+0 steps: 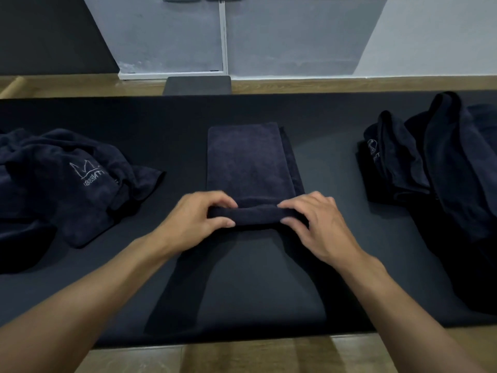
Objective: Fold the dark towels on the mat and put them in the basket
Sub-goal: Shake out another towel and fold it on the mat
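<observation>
A dark navy towel (pixel 248 160), folded into a long strip, lies in the middle of the black mat (pixel 336 265). Its near end is curled into a small roll (pixel 256 214). My left hand (pixel 200 219) grips the roll's left end with fingers over the top and thumb below. My right hand (pixel 317 224) grips its right end the same way. A heap of crumpled dark towels (pixel 67 181) with pale embroidered lettering lies at the left. Another pile of dark towels (pixel 435 162) sits at the right. No basket is in view.
The mat covers a wooden surface whose planks (pixel 242 356) show at the near edge. A dark box-like object (pixel 197 85) stands just beyond the mat's far edge. Grey cabinet doors (pixel 223 36) and a wall rise behind it.
</observation>
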### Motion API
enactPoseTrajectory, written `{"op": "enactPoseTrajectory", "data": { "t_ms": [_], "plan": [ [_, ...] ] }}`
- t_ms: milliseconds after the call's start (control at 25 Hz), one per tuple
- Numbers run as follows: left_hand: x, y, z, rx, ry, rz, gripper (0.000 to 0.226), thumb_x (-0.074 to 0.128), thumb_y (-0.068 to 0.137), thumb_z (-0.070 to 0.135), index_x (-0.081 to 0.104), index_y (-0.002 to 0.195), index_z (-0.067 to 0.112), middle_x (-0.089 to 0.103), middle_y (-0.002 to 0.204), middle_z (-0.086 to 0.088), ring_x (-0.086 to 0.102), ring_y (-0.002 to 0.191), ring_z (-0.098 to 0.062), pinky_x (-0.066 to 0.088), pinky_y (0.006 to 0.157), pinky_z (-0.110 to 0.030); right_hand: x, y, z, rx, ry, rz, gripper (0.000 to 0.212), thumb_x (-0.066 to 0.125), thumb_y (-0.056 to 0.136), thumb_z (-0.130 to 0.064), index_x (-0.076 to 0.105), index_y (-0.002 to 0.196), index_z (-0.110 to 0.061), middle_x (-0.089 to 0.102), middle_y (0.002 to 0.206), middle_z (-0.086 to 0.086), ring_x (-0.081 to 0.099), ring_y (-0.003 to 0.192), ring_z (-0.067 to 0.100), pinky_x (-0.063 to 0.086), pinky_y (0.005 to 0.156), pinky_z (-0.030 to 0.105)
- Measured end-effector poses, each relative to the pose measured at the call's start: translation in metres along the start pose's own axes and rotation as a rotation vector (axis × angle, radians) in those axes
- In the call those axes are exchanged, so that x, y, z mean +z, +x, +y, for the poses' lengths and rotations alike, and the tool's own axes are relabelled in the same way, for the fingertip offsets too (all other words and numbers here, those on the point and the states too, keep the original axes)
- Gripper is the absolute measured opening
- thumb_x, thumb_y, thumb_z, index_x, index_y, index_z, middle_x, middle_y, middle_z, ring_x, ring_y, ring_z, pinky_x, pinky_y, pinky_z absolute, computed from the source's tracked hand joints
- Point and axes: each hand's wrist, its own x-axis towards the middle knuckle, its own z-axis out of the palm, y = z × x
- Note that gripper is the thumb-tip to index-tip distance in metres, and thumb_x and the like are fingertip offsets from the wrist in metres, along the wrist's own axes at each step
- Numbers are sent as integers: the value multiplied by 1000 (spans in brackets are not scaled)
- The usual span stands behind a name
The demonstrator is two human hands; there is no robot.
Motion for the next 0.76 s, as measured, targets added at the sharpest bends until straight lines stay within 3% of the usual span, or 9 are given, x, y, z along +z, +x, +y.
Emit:
{"op": "enactPoseTrajectory", "data": {
  "t_ms": [120, 200, 280, 360, 440, 520, 600, 680, 760],
  "plan": [
    [-13, 4, -9, -231, -387, 13, 22, 81, 77, 7, 70, 83, 24, 72, 80, 8, 68, 77, -9, 53, 76, -25, -9, 15, 1, 252, 310, -155, 12, 65, 92, -28, 64, 100, -37, 66, 96, -20, 55, 104, 8, 38, 99, 35],
    [-11, 4, -11, -240, -374, 55, 19, 77, 82, 10, 73, 83, 29, 72, 83, 9, 69, 81, -12, 54, 80, -26, -11, 26, 2, 353, 443, -215, 10, 65, 92, -27, 61, 93, -36, 70, 95, -17, 62, 103, 7, 44, 100, 36],
    [-7, 2, -13, -65, -50, 156, 6, 69, 89, 24, 74, 92, 25, 71, 92, 9, 66, 86, -14, 53, 84, -32, -11, 38, 2, 415, 435, -230, 6, 65, 92, -28, 61, 95, -32, 71, 91, -14, 65, 97, 10, 49, 92, 35],
    [-3, -1, -13, 171, 370, 203, 32, 58, 89, 43, 73, 102, 18, 68, 96, 5, 59, 88, -17, 46, 85, -31, -10, 47, 4, 458, 406, -215, 7, 67, 90, -30, 61, 93, -30, 71, 87, -12, 65, 91, 11, 50, 85, 33],
    [1, -6, -14, 188, 386, 167, 45, 58, 86, 51, 73, 108, 15, 70, 99, 4, 62, 89, -17, 42, 85, -24, -6, 46, 1, 408, 302, -120, 9, 69, 88, -28, 61, 92, -31, 66, 90, -14, 62, 90, 11, 47, 83, 32],
    [-4, -3, -10, 8, 128, 159, 34, 70, 85, 40, 74, 110, 17, 73, 104, 6, 65, 96, -11, 42, 85, -14, 3, 38, -2, 185, 6, 132, 15, 69, 87, -16, 67, 98, -27, 61, 95, -8, 57, 87, 17, 41, 79, 34],
    [-5, 9, -13, -100, 26, 171, 21, 75, 84, 25, 75, 105, 22, 72, 101, 8, 64, 89, -1, 41, 80, -7, 12, 22, -2, -12, -147, 284, 22, 67, 85, -4, 72, 99, -19, 63, 95, -2, 56, 84, 22, 35, 75, 33],
    [0, 15, -9, -93, 55, 226, 11, 74, 86, 20, 70, 95, 25, 63, 94, 9, 59, 82, -3, 43, 76, -15, 16, 8, 5, -78, -138, 235, 22, 66, 88, -18, 72, 109, -17, 66, 106, -2, 58, 94, 20, 34, 81, 31],
    [6, 9, -9, 103, 263, 263, 5, 65, 91, 22, 67, 94, 20, 60, 98, 5, 60, 84, -14, 50, 75, -31, 17, 3, 12, -40, -152, 102, 41, 64, 86, -41, 66, 120, -18, 64, 120, -3, 56, 106, 16, 33, 86, 30]
  ]
}}
